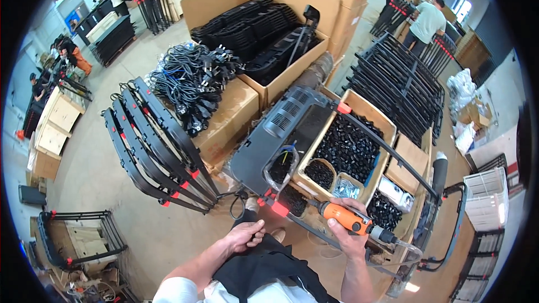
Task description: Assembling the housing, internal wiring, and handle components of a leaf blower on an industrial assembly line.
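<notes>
My right hand (pixel 351 239) grips an orange power screwdriver (pixel 343 217), its narrow end pointing left toward a red fitting (pixel 279 209) on a black tubular frame (pixel 317 230). A cable or hose trails from the driver's rear. Whether the tip touches the fitting I cannot tell. My left hand (pixel 246 237) is closed, thumb pressed on the curled fingers, just left of and below that fitting. Anything small inside it is hidden. Beyond the fitting lies a black machine housing or cover (pixel 275 134).
A wooden bin (pixel 386 129) holds small black parts, beside a tub of silver screws (pixel 347 188). Curved black frames (pixel 160 151) stand at left. Bundled power cords (pixel 188 78) lie on a carton (pixel 236 112). More frames (pixel 401 84) are stacked at far right, where people work.
</notes>
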Demonstrator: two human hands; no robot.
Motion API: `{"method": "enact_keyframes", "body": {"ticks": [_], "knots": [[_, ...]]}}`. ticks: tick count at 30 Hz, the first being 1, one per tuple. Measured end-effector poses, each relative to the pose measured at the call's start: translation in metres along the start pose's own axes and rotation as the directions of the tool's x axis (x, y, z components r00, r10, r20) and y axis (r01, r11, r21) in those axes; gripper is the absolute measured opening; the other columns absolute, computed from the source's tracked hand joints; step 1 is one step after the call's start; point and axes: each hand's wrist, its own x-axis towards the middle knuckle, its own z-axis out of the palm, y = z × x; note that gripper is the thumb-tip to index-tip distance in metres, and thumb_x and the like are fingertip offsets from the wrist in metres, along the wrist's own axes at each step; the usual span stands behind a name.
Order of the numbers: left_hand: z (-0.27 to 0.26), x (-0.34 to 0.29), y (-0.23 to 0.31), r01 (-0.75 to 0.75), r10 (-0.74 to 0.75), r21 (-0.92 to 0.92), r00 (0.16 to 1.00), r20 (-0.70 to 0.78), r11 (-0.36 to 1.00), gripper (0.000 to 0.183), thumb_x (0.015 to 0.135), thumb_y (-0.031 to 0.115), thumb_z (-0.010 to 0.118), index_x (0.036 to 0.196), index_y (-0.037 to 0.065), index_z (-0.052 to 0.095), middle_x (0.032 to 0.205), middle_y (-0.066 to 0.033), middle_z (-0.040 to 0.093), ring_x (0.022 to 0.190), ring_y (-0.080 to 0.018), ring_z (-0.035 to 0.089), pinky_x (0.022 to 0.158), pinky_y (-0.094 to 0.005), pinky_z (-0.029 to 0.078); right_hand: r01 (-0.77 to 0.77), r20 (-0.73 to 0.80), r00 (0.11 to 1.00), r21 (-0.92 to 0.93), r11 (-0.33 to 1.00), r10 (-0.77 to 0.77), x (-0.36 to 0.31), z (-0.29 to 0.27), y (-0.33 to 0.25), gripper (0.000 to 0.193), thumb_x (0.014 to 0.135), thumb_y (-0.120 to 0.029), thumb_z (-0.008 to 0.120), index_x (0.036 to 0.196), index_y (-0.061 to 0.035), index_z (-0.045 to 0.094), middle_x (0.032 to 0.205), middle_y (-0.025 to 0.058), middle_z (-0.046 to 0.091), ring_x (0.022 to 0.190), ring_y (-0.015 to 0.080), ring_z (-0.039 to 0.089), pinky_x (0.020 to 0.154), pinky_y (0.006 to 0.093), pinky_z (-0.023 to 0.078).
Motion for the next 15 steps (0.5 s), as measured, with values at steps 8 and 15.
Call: {"method": "enact_keyframes", "body": {"ticks": [8,15], "knots": [[0.081,0.011,0.117,-0.351,0.352,-0.302,0.934,-0.053,0.886,0.028,0.112,0.034,0.058,0.112,0.006,0.064,0.088,0.0031,0.053,0.073,-0.0099,0.047,0.057,-0.0227,0.037,0.031,0.145,0.989,-0.029,0.999,-0.026,0.072,0.074,0.008,0.060,0.086,0.007,0.081,0.137,-0.0009,0.050,0.130,0.0209,0.070,0.124,0.0298,0.068,0.107,0.0431,0.056],[0.088,0.054,0.212,-0.236,0.334,-0.524,0.937,0.099,0.819,0.030,0.112,0.035,0.059,0.115,0.005,0.064,0.085,0.0025,0.055,0.074,-0.0105,0.050,0.059,-0.0226,0.040,0.042,0.127,0.992,-0.186,0.982,-0.018,0.149,0.119,0.013,0.055,0.087,0.005,0.079,0.134,-0.0026,0.052,0.130,0.0215,0.069,0.128,0.0329,0.066,0.109,0.0468,0.054]]}}
